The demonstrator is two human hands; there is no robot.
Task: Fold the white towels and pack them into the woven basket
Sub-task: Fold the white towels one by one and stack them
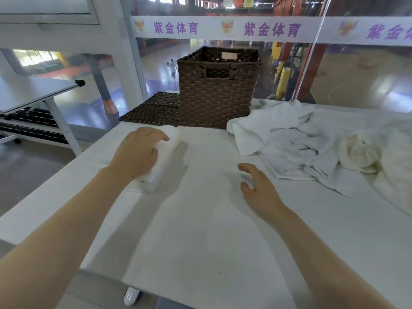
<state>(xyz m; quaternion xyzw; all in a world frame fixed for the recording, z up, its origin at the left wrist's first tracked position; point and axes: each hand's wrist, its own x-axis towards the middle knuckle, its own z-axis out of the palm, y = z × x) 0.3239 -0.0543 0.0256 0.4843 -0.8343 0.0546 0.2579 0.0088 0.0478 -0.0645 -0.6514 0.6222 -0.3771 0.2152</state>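
A folded white towel lies as a thick narrow bundle on the white table, in front of the basket and to its left. My left hand grips the bundle from above, fingers curled over its far end. My right hand hovers over the bare table to the right, fingers apart and holding nothing. The dark brown woven basket stands upright at the table's far edge, its opening toward me. A heap of unfolded white towels lies to the right of the basket.
The flat woven lid lies left of the basket at the table's far left corner. The table's left edge runs diagonally beside my left arm. Another white table stands beyond on the left. A glass railing is behind the basket.
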